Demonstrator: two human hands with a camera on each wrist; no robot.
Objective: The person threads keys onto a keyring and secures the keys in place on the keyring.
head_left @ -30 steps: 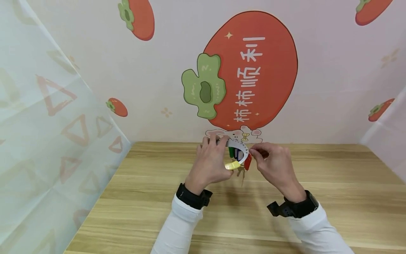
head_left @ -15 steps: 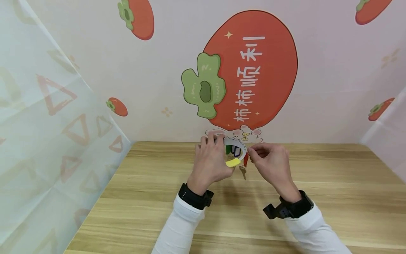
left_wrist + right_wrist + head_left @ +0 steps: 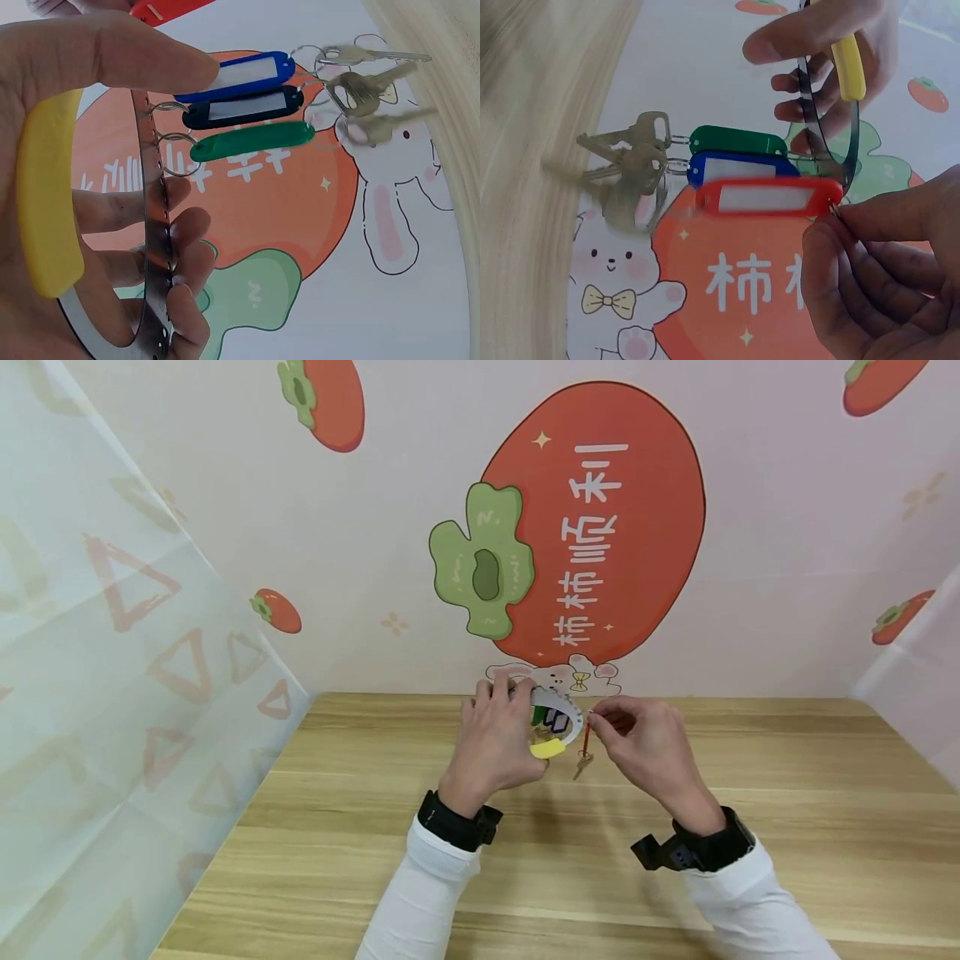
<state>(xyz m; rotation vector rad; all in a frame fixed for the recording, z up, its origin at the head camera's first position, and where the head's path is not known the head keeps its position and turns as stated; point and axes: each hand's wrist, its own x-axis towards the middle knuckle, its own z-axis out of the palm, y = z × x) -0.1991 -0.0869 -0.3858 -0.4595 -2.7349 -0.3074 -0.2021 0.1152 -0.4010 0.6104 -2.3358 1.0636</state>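
Observation:
My left hand (image 3: 491, 735) grips a D-shaped metal key holder (image 3: 576, 718) by its yellow handle (image 3: 49, 195), with its fingers reaching round toward the perforated band. From that band hang a green key tag (image 3: 251, 141), a black key tag (image 3: 244, 106) and a blue key tag (image 3: 279, 67), each on a small ring, with keys (image 3: 352, 94) at their far ends. Just right of the holder, my right hand (image 3: 652, 743) pinches the small ring of a red key tag (image 3: 765, 196) between thumb and forefinger. A key (image 3: 582, 765) dangles below that tag.
Both hands are raised over a wooden table (image 3: 337, 852). Behind it rises a pale backdrop (image 3: 360, 543) printed with persimmons and a bear-like figure. A second patterned sheet (image 3: 150, 693) stands along the left side.
The red tag has swung from overlapping the holder's rim to hanging edge-on, slightly right of it. Both hands shifted a little left, then back right and left, respectively.

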